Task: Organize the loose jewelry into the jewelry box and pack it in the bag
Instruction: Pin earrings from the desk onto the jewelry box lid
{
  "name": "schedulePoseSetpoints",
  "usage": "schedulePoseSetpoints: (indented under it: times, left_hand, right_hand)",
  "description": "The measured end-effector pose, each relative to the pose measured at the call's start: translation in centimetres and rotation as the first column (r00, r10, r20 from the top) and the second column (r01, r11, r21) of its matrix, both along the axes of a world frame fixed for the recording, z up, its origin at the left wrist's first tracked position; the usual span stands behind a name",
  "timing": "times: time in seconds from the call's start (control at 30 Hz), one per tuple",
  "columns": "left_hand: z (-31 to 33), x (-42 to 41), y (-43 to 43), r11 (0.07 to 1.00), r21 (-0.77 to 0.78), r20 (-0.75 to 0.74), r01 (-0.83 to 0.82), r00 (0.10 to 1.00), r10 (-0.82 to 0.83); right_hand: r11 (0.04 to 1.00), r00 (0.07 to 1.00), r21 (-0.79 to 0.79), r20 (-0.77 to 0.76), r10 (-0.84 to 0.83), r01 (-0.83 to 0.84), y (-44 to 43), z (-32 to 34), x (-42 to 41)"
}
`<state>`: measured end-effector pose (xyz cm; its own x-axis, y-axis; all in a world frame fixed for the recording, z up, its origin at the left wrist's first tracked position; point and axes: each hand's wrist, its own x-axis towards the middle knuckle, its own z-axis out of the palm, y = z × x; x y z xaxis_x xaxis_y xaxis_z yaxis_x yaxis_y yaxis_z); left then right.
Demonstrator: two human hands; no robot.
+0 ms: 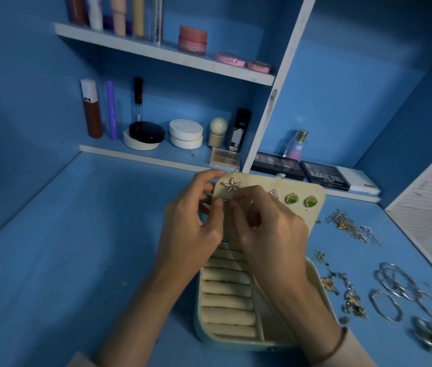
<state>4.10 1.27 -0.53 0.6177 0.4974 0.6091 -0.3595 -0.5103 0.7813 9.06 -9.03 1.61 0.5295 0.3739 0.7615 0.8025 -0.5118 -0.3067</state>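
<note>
Gripping lid panel (301, 215) of jewelry box (226, 303), left hand (193, 223); right hand (270, 231) pinches small earring (225, 201) against it

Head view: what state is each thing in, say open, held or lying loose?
Box: open, visible ring rolls empty.
Lid: up, tilted back.
Left grip: holds the lid's edge.
Right grip: pinches a small piece, mostly hidden.
Star earring: pinned on the lid.
Green earrings: pinned on the lid.
Bangles: loose on the table.
Chains: loose heap on the table.
</note>
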Motion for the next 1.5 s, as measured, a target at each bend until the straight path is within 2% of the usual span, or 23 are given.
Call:
schedulePoseSetpoints:
  times: [0.27, 0.47, 0.57, 0.7, 0.83, 0.93, 1.03, 1.13, 1.3, 1.5]
  left_hand:
    - [-0.1, 0.1, 0.2, 1.0, 0.029, -0.022, -0.012, 1.0, 0.012]
    - [0.0, 0.1, 0.2, 0.999, 0.028, -0.029, -0.03, 0.999, 0.031]
    - [0.0, 0.1, 0.1, 0.999, 0.028, -0.032, -0.036, 0.999, 0.037]
    - [-0.1, 0.1, 0.1, 0.998, 0.027, -0.053, -0.055, 0.997, 0.056]
    - [-0.1, 0.2, 0.2, 0.997, 0.022, -0.059, -0.071, 0.996, 0.073]
    - [-0.2, 0.2, 0.2, 0.998, 0.0, -0.061, -0.069, 0.996, 0.069]
    - [-0.3, 0.3, 0.2, 0.998, -0.006, -0.065, -0.065, 0.996, 0.064]
    - [-0.3, 0.3, 0.3, 0.998, -0.003, -0.077, -0.065, 0.995, 0.065]
    - [-0.3, 0.3, 0.3, 0.998, -0.003, -0.076, -0.063, 0.995, 0.063]
    - [-0.2, 0.3, 0.3, 0.998, -0.003, -0.076, -0.065, 0.995, 0.065]
  right_hand:
    - [1.0, 1.0, 0.025, -0.011, -0.018, 0.018, -0.1, -0.2, 0.1]
    - [0.999, 0.998, 0.028, -0.038, 0.042, -0.041, -0.6, -0.4, 0.3]
    - [0.993, 0.987, 0.042, -0.109, 0.117, -0.113, -1.8, -0.3, 0.7]
    - [0.964, 0.936, 0.135, -0.241, 0.255, -0.228, -5.0, 0.3, 1.4]
    - [0.957, 0.911, 0.236, -0.332, 0.243, -0.169, -8.7, 0.6, 3.2]
    - [0.984, 0.91, 0.149, -0.386, 0.152, -0.101, -11.4, -0.1, 5.4]
    - [0.993, 0.918, -0.077, -0.393, 0.057, -0.094, -13.6, -1.2, 7.1]
    - [0.97, 0.921, -0.222, -0.39, 0.008, -0.103, -14.7, -2.3, 8.0]
    - [0.936, 0.954, -0.326, -0.297, 0.031, -0.132, -14.8, -3.4, 8.1]
    - [0.922, 0.959, -0.363, -0.281, 0.028, -0.133, -14.8, -4.1, 8.3]
